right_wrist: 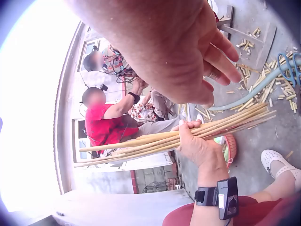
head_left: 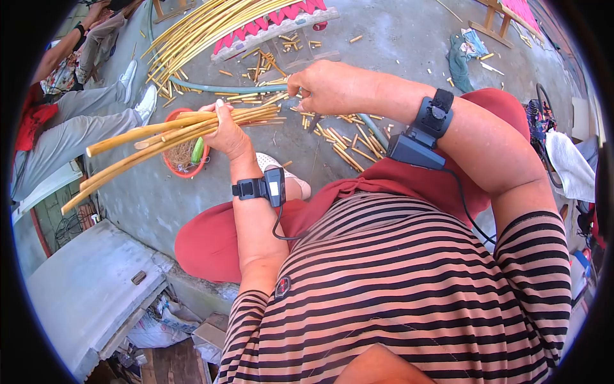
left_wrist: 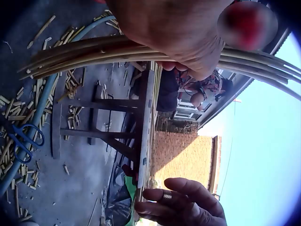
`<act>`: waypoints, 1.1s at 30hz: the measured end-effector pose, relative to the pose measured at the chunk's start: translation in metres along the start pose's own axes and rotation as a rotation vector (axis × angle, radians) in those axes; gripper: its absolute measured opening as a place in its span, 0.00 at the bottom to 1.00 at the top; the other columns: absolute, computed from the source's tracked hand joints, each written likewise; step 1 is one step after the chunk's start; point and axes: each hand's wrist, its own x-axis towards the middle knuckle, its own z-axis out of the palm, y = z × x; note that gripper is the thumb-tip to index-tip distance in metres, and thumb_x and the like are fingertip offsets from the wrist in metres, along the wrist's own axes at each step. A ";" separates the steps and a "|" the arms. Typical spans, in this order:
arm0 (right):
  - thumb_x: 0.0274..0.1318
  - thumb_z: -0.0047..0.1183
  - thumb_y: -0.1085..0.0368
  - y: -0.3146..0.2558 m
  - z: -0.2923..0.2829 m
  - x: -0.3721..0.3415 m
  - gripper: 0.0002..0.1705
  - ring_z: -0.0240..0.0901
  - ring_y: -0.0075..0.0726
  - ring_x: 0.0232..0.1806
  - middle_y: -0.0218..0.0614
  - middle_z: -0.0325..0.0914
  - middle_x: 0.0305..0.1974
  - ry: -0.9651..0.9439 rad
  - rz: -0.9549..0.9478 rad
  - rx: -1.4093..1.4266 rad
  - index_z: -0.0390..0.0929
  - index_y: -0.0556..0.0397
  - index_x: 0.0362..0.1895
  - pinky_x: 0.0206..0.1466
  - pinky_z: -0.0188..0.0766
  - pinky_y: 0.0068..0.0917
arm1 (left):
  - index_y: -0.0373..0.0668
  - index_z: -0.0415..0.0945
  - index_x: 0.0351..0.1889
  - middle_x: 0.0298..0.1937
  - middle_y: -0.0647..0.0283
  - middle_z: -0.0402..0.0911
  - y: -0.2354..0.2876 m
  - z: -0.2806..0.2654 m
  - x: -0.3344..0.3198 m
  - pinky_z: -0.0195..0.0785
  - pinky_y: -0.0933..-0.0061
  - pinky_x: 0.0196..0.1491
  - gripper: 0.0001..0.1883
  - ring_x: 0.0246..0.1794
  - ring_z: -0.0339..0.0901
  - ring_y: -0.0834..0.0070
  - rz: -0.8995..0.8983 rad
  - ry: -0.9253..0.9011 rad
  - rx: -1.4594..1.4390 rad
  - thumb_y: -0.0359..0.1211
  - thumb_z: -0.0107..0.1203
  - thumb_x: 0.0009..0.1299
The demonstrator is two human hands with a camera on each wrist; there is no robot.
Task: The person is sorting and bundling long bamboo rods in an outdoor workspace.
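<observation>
My left hand [head_left: 227, 134] grips a bundle of long yellow-brown stalks [head_left: 150, 144] around its middle, with the thumb on top. The bundle's long ends reach out to the left, and its shorter, uneven ends lie to the right. Just beyond those shorter ends, my right hand [head_left: 323, 86] hovers with nothing in it. The left wrist view shows this right hand [left_wrist: 188, 202] from the finger side, its fingers loosely bent and a ring on one. Blue-handled scissors [left_wrist: 23, 141] lie on the ground among cut stalk pieces [head_left: 345, 144].
A light-blue hose [head_left: 224, 88] crosses the ground through the cut pieces. More long stalks [head_left: 192, 32] lie across a rack with pink cloth at the back. A red basin [head_left: 182, 174] with stringy scraps stands below the bundle. Another person in red [right_wrist: 106, 120] sits at the left.
</observation>
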 end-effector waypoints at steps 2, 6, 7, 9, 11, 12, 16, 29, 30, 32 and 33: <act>0.49 0.57 0.61 0.002 0.000 -0.001 0.19 0.78 0.48 0.38 0.43 0.81 0.32 0.001 -0.005 -0.014 0.76 0.55 0.45 0.42 0.72 0.41 | 0.38 0.67 0.31 0.27 0.64 0.71 -0.019 -0.002 -0.011 0.68 0.75 0.35 0.05 0.27 0.72 0.77 -0.057 -0.040 0.079 0.20 0.52 0.62; 0.49 0.57 0.60 0.002 -0.004 -0.003 0.18 0.78 0.49 0.38 0.43 0.81 0.32 0.017 -0.013 -0.045 0.76 0.54 0.44 0.42 0.72 0.41 | 0.38 0.68 0.31 0.28 0.63 0.72 -0.046 -0.008 -0.013 0.68 0.75 0.35 0.05 0.27 0.73 0.76 -0.115 -0.042 0.045 0.20 0.52 0.62; 0.49 0.57 0.60 0.001 -0.004 -0.004 0.18 0.78 0.49 0.38 0.43 0.81 0.32 0.014 -0.013 -0.049 0.76 0.54 0.44 0.42 0.72 0.41 | 0.38 0.68 0.32 0.28 0.63 0.72 -0.045 -0.009 -0.013 0.68 0.75 0.35 0.05 0.27 0.73 0.76 -0.122 -0.034 0.039 0.20 0.52 0.62; 0.49 0.57 0.60 0.002 -0.003 -0.005 0.17 0.77 0.49 0.38 0.43 0.80 0.32 0.022 -0.028 -0.047 0.76 0.54 0.44 0.41 0.72 0.41 | 0.38 0.68 0.31 0.28 0.63 0.73 -0.041 -0.012 -0.005 0.69 0.75 0.35 0.05 0.27 0.73 0.76 -0.123 0.022 0.040 0.20 0.52 0.62; 0.50 0.57 0.61 0.002 -0.002 -0.006 0.17 0.77 0.49 0.37 0.43 0.80 0.32 0.017 -0.023 -0.045 0.76 0.54 0.44 0.41 0.72 0.41 | 0.38 0.68 0.31 0.27 0.63 0.73 -0.027 -0.007 -0.002 0.69 0.75 0.35 0.05 0.26 0.73 0.76 -0.100 0.043 0.036 0.20 0.52 0.62; 0.50 0.56 0.61 0.000 -0.003 -0.007 0.17 0.77 0.49 0.37 0.43 0.80 0.32 0.010 -0.014 -0.046 0.76 0.54 0.44 0.41 0.72 0.41 | 0.38 0.68 0.31 0.27 0.63 0.73 -0.017 -0.004 0.000 0.69 0.75 0.35 0.05 0.26 0.73 0.76 -0.073 0.038 0.031 0.20 0.52 0.62; 0.51 0.55 0.60 0.001 -0.001 -0.004 0.16 0.77 0.49 0.37 0.43 0.80 0.32 -0.009 0.005 -0.075 0.76 0.53 0.43 0.41 0.72 0.41 | 0.38 0.67 0.31 0.28 0.64 0.73 -0.043 -0.007 -0.010 0.68 0.76 0.34 0.05 0.27 0.72 0.77 -0.041 -0.083 0.125 0.21 0.52 0.63; 0.55 0.51 0.47 0.001 -0.011 0.008 0.25 0.77 0.47 0.41 0.46 0.79 0.37 0.078 -0.042 0.048 0.75 0.55 0.46 0.43 0.71 0.39 | 0.45 0.67 0.28 0.21 0.65 0.67 0.090 -0.004 0.073 0.68 0.62 0.35 0.07 0.23 0.67 0.73 -0.425 -0.316 -0.656 0.22 0.52 0.62; 0.56 0.50 0.44 0.003 -0.011 0.013 0.27 0.77 0.46 0.42 0.45 0.79 0.39 0.073 -0.085 0.088 0.75 0.55 0.46 0.44 0.71 0.39 | 0.45 0.67 0.28 0.22 0.66 0.66 0.102 0.000 0.082 0.67 0.61 0.36 0.07 0.23 0.67 0.73 -0.500 -0.398 -0.703 0.23 0.52 0.62; 0.57 0.48 0.39 0.005 -0.009 0.021 0.32 0.76 0.43 0.45 0.44 0.78 0.42 -0.078 -0.119 0.342 0.74 0.55 0.48 0.46 0.71 0.39 | 0.44 0.68 0.29 0.22 0.66 0.66 0.116 0.005 0.096 0.66 0.61 0.38 0.06 0.23 0.66 0.73 -0.643 -0.540 -0.829 0.23 0.53 0.62; 0.57 0.47 0.37 0.005 -0.007 0.025 0.34 0.76 0.41 0.46 0.44 0.77 0.44 -0.224 -0.110 0.555 0.73 0.55 0.50 0.47 0.71 0.39 | 0.44 0.68 0.29 0.22 0.66 0.66 0.122 0.009 0.104 0.66 0.61 0.38 0.06 0.23 0.66 0.73 -0.675 -0.568 -0.845 0.24 0.53 0.62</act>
